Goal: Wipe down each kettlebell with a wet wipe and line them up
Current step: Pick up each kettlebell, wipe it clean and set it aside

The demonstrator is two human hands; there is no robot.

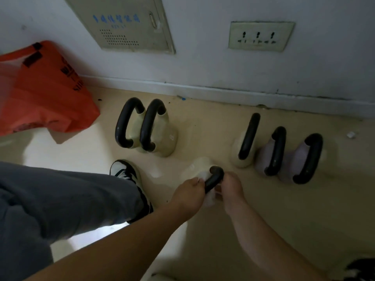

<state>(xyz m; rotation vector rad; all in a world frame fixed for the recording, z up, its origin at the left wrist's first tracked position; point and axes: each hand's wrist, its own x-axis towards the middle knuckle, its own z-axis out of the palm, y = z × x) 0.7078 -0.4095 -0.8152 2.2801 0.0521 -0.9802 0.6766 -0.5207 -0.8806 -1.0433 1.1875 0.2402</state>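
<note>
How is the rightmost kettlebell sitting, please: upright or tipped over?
Upright: the rightmost kettlebell rests on its base on the floor, with its black handle arching over the top.

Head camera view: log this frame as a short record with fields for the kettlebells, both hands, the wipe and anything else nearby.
middle kettlebell: cream body, black handle, on the floor between the two groups
left hand: grips the near end of the handle
right hand: fingers curled at the handle, apparently pinching the wipe
wipe: white, bunched under the handle between the hands
left pair: two cream kettlebells, close side by side
right row: three kettlebells, one cream, two pale pink
bag: orange, by the wall at left
</note>
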